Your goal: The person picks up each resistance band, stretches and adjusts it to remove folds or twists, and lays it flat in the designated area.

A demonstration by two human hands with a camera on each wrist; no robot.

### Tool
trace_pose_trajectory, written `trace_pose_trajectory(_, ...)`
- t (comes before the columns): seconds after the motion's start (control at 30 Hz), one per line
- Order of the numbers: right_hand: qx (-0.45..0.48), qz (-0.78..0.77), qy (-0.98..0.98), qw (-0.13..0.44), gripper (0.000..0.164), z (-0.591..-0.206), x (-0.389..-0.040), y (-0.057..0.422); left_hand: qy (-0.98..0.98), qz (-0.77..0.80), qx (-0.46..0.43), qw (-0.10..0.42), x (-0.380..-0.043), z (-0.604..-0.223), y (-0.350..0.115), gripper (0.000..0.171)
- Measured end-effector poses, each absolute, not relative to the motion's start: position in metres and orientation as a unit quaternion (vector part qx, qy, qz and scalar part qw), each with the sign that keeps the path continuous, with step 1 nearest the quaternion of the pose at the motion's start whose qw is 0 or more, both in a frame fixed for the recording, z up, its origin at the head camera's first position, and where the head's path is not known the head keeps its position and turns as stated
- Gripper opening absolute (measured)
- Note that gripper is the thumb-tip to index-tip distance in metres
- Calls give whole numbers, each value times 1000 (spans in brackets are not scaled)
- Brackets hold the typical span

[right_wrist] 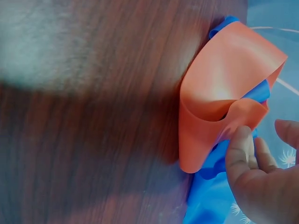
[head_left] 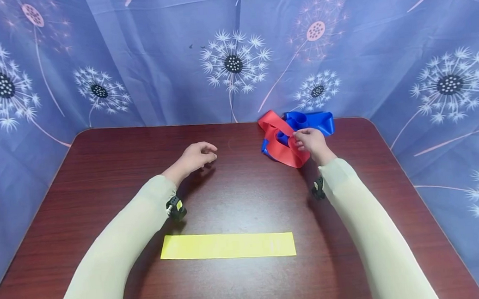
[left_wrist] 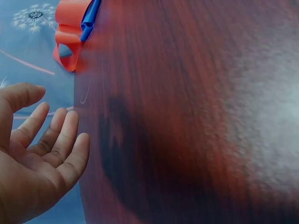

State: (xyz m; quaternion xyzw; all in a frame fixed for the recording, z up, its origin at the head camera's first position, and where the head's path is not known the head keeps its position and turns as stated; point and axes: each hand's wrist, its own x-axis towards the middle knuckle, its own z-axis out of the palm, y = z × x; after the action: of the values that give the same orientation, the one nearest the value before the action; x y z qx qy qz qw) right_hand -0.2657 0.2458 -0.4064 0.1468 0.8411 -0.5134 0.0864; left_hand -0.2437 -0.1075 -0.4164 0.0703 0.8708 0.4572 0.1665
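At the back right of the table, a wide, glossy red band [head_left: 283, 154] lies looped and tangled with a blue band [head_left: 324, 122]. My right hand [head_left: 311, 143] is at this pile. In the right wrist view its fingertips [right_wrist: 240, 140] are right at the red band's edge, while the thumb stands apart with nothing pinched. Over the back middle of the table hovers my left hand [head_left: 194, 158], fingers loosely bent and holding nothing. A flat yellow band [head_left: 228, 246] lies straight across the table, nearer to me than both hands.
The dark red wooden table [head_left: 249, 288] has rounded back corners. Behind it and at both sides hangs a blue curtain [head_left: 166, 57] with a dandelion print, close to the table's edges. A small dark device [head_left: 176, 208] is worn at my left wrist.
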Motion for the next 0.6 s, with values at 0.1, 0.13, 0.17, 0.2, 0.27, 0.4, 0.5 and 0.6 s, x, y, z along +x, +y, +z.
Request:
trace_pose_trajectory(0.1, 153, -517, 838, 87, 49, -407, -269, 245, 876, 447, 71, 169, -249, -416, -101, 40)
trace_pose_trajectory(0.13, 157, -520, 835, 88, 49, -407, -270, 244, 877, 444, 70, 169, -251, -415, -99, 40)
trace_pose_trajectory(0.17, 161, -522, 833, 90, 49, -408, -272, 244, 879, 441, 71, 168, -253, -414, -97, 40)
trace_pose_trajectory(0.2, 166, -524, 830, 92, 49, -408, -273, 243, 880, 438, 71, 168, -254, -413, -95, 39)
trace_pose_trajectory(0.27, 175, -526, 826, 97, 49, -409, -275, 242, 883, 434, 74, 165, -257, -412, -91, 38)
trace_pose_trajectory(0.4, 189, -533, 818, 106, 47, -412, -278, 240, 889, 421, 77, 164, -262, -411, -84, 36)
trace_pose_trajectory(0.5, 197, -538, 813, 102, 42, -413, -280, 238, 889, 419, 75, 168, -264, -409, -80, 35)
trace_pose_trajectory(0.6, 202, -546, 808, 88, 32, -413, -282, 236, 891, 417, 75, 165, -264, -407, -77, 34)
